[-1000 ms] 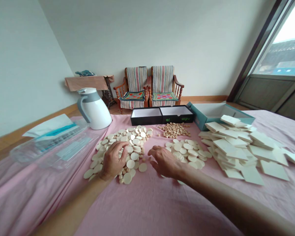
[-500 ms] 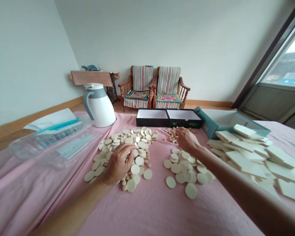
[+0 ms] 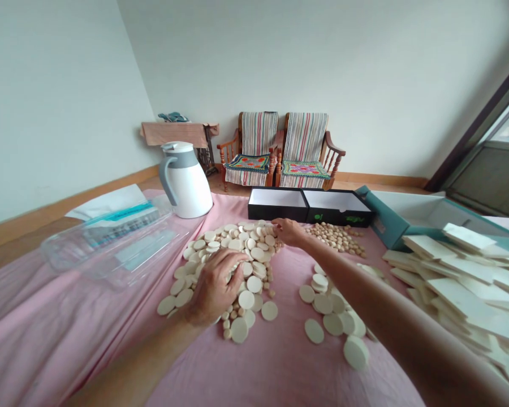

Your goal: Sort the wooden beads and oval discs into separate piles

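The left hand [image 3: 217, 282] lies over the left heap of pale discs [image 3: 254, 284], fingers arched and thumb set apart from them so that discs show in the gap; whether anything is gripped beneath the palm I cannot tell. Small wooden beads [image 3: 228, 325] are mixed into this heap, showing mostly along its near end and right edge. The right hand [image 3: 290, 232] is at the heap's far right corner, fingers bent and their tips just at the beads and discs there (too small to tell if one is pinched).

To the right of the heap, a strip of pink cloth [image 3: 254, 376] runs from near to far, widening toward the near side, where a broad stretch of it lies between the forearms. Across that strip sits a second group of discs [image 3: 333, 324], partly hidden under the right forearm, its nearest disc set apart at the near edge. Beyond it a separate bead pile [image 3: 336, 238] spreads just in front of the black box [image 3: 276, 212], which stands at the far side with its right end close by the teal box [image 3: 391, 225]. Square tiles [image 3: 462, 294] crowd the near side of the teal box, leaving little room there. At the far left, a jug [image 3: 192, 189] and a clear plastic package [image 3: 142, 250] border the heap's side.
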The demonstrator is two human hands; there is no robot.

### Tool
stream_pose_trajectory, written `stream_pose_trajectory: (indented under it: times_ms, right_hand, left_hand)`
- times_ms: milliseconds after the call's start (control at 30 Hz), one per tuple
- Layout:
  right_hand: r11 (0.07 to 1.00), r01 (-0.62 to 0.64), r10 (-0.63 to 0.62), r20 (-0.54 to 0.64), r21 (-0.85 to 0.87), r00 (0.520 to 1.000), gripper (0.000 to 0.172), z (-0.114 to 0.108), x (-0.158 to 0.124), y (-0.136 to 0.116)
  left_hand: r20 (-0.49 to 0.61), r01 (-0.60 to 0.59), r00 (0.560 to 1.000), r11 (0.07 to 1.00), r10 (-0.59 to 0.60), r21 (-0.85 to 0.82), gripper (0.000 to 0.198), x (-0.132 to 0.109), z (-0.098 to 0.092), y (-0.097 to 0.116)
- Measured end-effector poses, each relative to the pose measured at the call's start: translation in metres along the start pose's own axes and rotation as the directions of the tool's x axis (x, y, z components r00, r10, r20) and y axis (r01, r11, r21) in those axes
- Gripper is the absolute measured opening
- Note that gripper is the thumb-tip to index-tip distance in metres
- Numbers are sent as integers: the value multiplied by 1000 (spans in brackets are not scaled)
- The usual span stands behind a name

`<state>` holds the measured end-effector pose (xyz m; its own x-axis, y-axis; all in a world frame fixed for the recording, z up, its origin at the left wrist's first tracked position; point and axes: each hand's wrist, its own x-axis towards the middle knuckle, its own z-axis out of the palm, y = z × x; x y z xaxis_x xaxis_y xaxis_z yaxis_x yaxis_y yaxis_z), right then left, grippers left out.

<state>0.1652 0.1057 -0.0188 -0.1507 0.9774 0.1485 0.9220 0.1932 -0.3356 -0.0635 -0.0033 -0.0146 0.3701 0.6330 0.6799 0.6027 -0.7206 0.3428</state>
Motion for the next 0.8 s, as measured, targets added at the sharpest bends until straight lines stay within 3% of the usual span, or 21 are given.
stream_pose_trajectory:
  times_ms: [167,367,633,733,800]
  right_hand:
    - [993,19,-30,88,117,996,28,1,-3,-3]
    - [975,14,-46,143,220,989,32,-13,-46,-2]
    - [927,113,-142,55,358,988,37,-27,-104,-14]
    - [929,110,-103,-39,354,994,38,-40,-117,-13]
    - [927,74,-78,-5,368,997,36,-56,-125,-4]
  left_hand:
    - [11,5,1000,1000,-5,-1,19,1,-1,0]
    - [11,3,1000,1000,-3,-24,19,1,-1,-1]
    - [26,8,1000,1000,-7,-19,19,-1,2,-4]
    - [37,6,999,1000,-6,-19,19,-1,1,-4]
    - [40,8,999,1000,-8,-17,18,-1,1,-4]
